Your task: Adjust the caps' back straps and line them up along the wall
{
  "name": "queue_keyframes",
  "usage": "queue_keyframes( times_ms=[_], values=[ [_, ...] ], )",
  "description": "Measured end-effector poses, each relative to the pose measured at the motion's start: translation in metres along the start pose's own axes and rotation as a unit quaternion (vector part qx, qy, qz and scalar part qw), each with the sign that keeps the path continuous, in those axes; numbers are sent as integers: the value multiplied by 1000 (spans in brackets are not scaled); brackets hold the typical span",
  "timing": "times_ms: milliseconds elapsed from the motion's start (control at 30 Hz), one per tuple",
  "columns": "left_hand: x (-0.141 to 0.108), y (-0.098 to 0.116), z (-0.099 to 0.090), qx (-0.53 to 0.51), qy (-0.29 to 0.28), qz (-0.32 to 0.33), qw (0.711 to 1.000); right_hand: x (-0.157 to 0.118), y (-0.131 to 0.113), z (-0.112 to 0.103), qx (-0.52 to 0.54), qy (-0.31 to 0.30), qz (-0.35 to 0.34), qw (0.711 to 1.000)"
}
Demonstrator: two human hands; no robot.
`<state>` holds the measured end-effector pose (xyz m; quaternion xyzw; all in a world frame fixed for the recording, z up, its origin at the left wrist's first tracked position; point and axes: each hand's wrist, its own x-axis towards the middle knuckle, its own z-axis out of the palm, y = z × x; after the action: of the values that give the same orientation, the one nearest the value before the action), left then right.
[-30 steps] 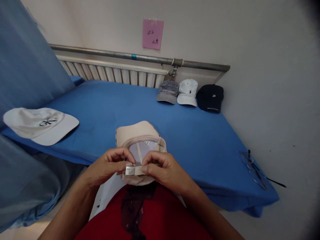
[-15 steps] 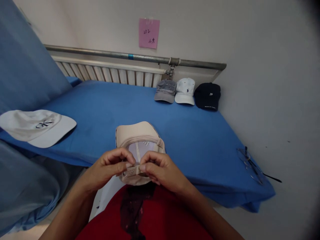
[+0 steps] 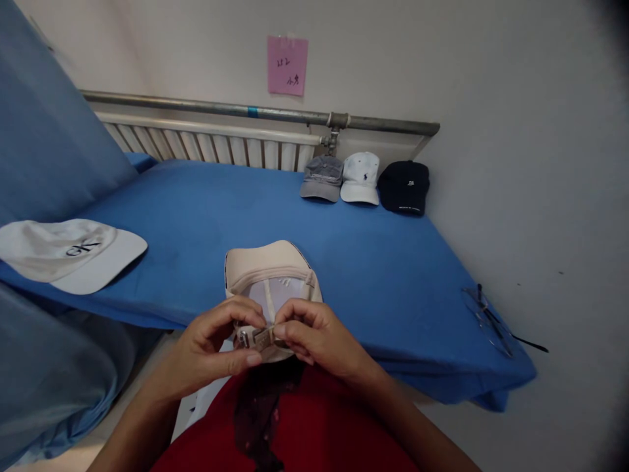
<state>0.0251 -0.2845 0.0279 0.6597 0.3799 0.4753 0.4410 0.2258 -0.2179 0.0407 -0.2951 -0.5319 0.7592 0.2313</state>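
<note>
In the head view, we have a beige fabric cap (image 3: 270,260), inside facing up, just before our red shirt (image 3: 334,426), brim toward the blue cloth-covered bed (image 3: 236,203). Our right hand (image 3: 322,334) is pinched on its narrow beige strap (image 3: 271,333); our left hand (image 3: 204,344) has thumb and forefinger apart around the small metallic clasp (image 3: 262,338). A grey cloth cap (image 3: 322,178) sits beyond, beside a white cap (image 3: 361,178).

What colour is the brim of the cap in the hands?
The brim is pale beige; it shows best in the head view.
</note>
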Motion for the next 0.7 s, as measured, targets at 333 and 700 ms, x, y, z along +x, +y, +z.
queue_keyframes(
  times_ms=[333, 700],
  values=[
    [1, -10, 3, 9, 45, 38, 998, 5, 5, -7, 63, -57, 12, 996],
    [4, -10, 9, -3, 89, 48, 995, 5, 1, -8, 52, -18, 1, 999]
  ],
)
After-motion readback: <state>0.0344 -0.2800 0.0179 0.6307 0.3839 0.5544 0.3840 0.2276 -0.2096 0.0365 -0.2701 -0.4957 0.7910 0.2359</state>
